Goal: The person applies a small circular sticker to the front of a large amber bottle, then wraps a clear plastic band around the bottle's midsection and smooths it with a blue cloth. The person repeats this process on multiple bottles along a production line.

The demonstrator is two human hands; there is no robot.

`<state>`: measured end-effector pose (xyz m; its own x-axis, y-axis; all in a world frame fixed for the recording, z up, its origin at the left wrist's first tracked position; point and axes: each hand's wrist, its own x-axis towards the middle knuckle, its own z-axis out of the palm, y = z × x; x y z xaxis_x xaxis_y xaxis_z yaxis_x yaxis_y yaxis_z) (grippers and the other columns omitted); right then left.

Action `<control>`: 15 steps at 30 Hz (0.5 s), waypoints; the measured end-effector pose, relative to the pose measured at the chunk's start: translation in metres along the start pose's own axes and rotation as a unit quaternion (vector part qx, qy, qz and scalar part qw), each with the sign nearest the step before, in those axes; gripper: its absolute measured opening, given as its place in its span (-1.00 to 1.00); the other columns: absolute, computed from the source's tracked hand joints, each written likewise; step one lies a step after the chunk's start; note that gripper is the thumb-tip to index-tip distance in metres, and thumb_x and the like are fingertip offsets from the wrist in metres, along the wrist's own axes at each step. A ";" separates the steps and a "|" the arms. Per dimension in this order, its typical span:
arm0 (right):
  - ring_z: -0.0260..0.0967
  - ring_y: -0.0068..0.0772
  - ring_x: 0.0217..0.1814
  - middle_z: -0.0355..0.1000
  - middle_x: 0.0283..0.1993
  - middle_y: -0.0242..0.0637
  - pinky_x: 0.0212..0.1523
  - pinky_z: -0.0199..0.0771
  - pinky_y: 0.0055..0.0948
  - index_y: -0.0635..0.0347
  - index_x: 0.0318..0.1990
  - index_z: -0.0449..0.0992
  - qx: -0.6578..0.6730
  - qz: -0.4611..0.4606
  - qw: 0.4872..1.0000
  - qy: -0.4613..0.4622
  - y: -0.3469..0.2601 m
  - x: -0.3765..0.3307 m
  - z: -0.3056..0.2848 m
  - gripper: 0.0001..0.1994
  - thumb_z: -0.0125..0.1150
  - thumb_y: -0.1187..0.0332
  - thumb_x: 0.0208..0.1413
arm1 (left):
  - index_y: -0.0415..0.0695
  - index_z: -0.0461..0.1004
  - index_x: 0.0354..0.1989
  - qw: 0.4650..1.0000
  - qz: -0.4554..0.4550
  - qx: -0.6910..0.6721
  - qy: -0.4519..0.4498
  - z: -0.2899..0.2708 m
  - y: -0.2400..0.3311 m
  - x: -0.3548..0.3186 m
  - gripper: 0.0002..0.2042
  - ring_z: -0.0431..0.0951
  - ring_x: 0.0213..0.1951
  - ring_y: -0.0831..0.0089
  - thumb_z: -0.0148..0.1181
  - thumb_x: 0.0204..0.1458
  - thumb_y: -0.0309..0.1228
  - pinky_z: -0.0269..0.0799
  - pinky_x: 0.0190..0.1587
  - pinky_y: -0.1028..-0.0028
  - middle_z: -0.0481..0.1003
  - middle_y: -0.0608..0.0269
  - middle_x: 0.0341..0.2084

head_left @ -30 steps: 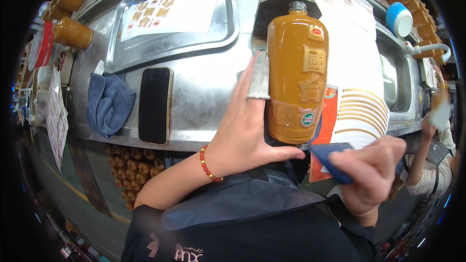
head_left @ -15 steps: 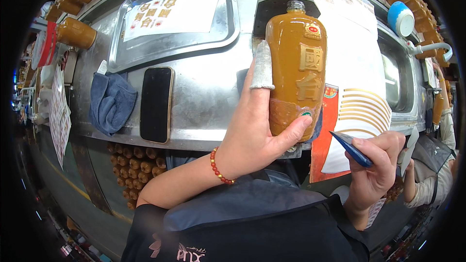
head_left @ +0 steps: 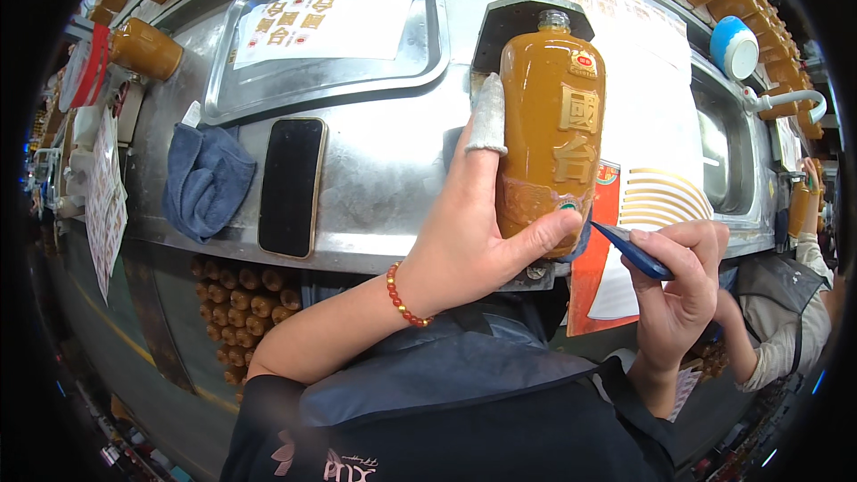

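An amber-brown glass bottle [head_left: 540, 116] with raised gold characters and a small red-and-gold emblem lies face up, its neck toward the dark angular metal rest [head_left: 509, 22]. My left hand [head_left: 486, 223] grips it, the thumb pressed on the lower front and the fingers along its left side. A pale fabric finger cover [head_left: 487, 120] sits on one finger. Near a small green mark at the bottle's base, my right hand [head_left: 683, 290] pinches blue pointed tweezers [head_left: 641, 255]. Their tip is close to the bottle's lower right edge; whether it touches, I cannot tell.
A steel tray [head_left: 357, 85] holding a sticker sheet [head_left: 375, 31] is at the back left. Nearer are a blue cloth [head_left: 207, 180] and a phone [head_left: 292, 187]. White-and-gold striped sheets [head_left: 656, 201] lie right of the bottle, beside a sink [head_left: 725, 147]. A co-worker's sleeve [head_left: 784, 353] shows at far right.
My right hand has moved left and slightly up, bringing the tweezers' tip closer to the bottle's base. My left hand keeps its grip. The view has shifted a little.
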<state>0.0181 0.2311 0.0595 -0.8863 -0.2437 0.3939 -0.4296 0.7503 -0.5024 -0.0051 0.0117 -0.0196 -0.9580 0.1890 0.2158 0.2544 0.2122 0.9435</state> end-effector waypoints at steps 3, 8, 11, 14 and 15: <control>0.25 -0.36 -0.18 0.42 -0.35 -0.45 -0.14 0.21 -0.42 0.04 -0.20 0.73 -0.008 0.002 1.000 -0.005 -0.001 0.001 0.000 -0.66 0.50 0.51 -0.25 | -0.39 -0.15 0.49 0.999 -0.018 -0.046 0.018 0.004 0.002 0.003 -0.15 0.30 0.34 0.21 0.30 0.20 -0.35 0.20 0.36 0.28 0.23 -0.11 0.32; 0.25 -0.34 -0.18 0.41 -0.34 -0.44 -0.16 0.22 -0.41 0.03 -0.20 0.73 -0.003 -0.013 0.999 -0.033 -0.001 0.004 0.002 -0.65 0.49 0.51 -0.25 | -0.45 0.05 0.37 0.996 -0.017 -0.067 0.052 0.010 -0.002 0.003 -0.21 0.29 0.27 -0.04 0.35 0.16 -0.20 0.22 0.32 0.18 0.16 -0.25 0.28; 0.24 -0.33 -0.18 0.40 -0.32 -0.44 -0.16 0.22 -0.40 0.04 -0.19 0.73 -0.018 -0.038 0.998 -0.052 0.000 0.013 0.004 -0.65 0.47 0.52 -0.26 | -0.45 0.01 0.40 0.995 -0.015 -0.095 0.029 0.005 -0.004 0.003 -0.14 0.22 0.33 -0.09 0.38 0.13 -0.17 0.16 0.37 0.17 0.11 -0.28 0.33; 0.23 -0.30 -0.19 0.40 -0.33 -0.43 -0.15 0.21 -0.36 0.03 -0.17 0.74 -0.006 -0.045 0.999 -0.027 0.004 0.025 0.011 -0.61 0.43 0.53 -0.28 | -0.38 -0.16 0.50 0.999 0.029 -0.012 -0.017 -0.010 -0.009 -0.001 0.05 0.08 0.47 0.08 0.46 0.06 -0.10 0.00 0.46 0.20 0.07 -0.19 0.42; 0.23 -0.31 -0.19 0.39 -0.33 -0.41 -0.17 0.21 -0.36 0.07 -0.19 0.72 -0.036 -0.086 0.995 -0.038 0.003 0.027 0.008 -0.64 0.42 0.56 -0.26 | -0.37 -0.17 0.50 0.998 0.041 0.041 -0.029 -0.015 -0.010 -0.004 0.12 0.03 0.49 0.03 0.50 -0.02 -0.05 -0.03 0.47 0.18 0.02 -0.22 0.44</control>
<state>-0.0085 0.2216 0.0629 -0.8123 -0.4165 0.4083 -0.5653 0.7344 -0.3755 -0.0057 -0.0055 -0.0263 -0.9246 0.2641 0.2745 0.3442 0.2702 0.8992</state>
